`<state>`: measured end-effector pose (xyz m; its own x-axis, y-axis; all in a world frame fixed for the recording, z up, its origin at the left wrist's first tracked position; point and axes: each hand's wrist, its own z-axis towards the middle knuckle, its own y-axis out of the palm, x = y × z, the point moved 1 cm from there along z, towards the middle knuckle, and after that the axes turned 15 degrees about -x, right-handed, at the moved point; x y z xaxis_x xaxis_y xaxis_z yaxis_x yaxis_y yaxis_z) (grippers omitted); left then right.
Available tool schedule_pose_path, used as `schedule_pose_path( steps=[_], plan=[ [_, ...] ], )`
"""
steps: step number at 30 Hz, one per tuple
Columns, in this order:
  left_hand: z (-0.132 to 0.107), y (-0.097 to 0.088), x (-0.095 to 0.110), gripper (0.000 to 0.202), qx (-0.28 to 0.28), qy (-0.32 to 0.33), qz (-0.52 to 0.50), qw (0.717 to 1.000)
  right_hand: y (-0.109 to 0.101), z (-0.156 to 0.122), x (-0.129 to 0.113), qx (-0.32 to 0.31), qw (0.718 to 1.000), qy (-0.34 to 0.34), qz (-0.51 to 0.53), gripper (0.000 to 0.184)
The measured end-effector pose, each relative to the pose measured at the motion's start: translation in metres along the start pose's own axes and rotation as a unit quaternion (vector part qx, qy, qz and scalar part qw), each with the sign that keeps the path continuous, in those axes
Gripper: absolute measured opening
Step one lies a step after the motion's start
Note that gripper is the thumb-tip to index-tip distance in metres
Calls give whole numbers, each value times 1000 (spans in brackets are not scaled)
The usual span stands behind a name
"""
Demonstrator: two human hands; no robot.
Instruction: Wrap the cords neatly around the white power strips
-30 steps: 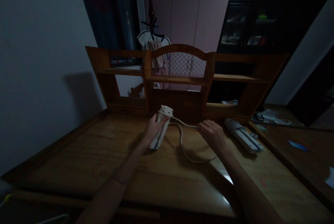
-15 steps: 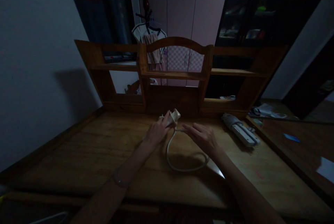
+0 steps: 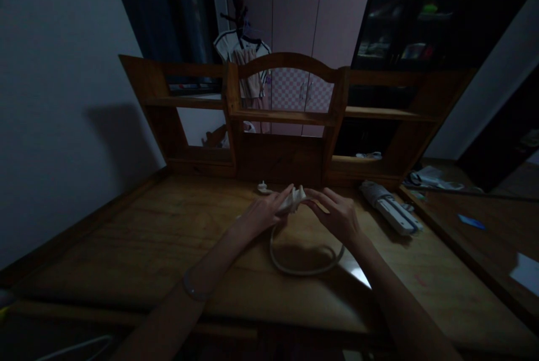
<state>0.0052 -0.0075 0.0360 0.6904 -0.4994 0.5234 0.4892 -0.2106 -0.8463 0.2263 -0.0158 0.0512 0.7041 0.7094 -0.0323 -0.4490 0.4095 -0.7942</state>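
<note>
Looping pale cord [image 3: 306, 273] — whitish power strip [image 3: 289, 202], half-hidden

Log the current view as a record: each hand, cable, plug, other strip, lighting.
left_hand: left hand gripping white power strip
right_hand: right hand at the strip's end, apparently pinching cable
cable: loop hangs on near side of hands
plug: plug beyond left hand
other_strip: second strip on desk, right side, cord around one end
lighting: dim

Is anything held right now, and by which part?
The left hand grips the white power strip around its body. The right hand is at the strip's cord-wrapped end; whether it pinches the cord cannot be told.
</note>
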Motion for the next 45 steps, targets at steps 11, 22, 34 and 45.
schedule_pose_path(
  steps=[11,22,34,45],
  plan=[
    [-1,10,3,48,-1,71,-9,997,-3,2,11,-16,995,40,86,51],
    [-4,13,7,43,6,144,161,976,-11,4,17,-40,973,51,224,39],
    [-6,21,17,41,-47,185,167,967,-4,11,26,-91,892,160,413,27],
    [-6,26,8,69,170,100,153,968,37,5,33,-190,829,198,487,34]
  ],
)
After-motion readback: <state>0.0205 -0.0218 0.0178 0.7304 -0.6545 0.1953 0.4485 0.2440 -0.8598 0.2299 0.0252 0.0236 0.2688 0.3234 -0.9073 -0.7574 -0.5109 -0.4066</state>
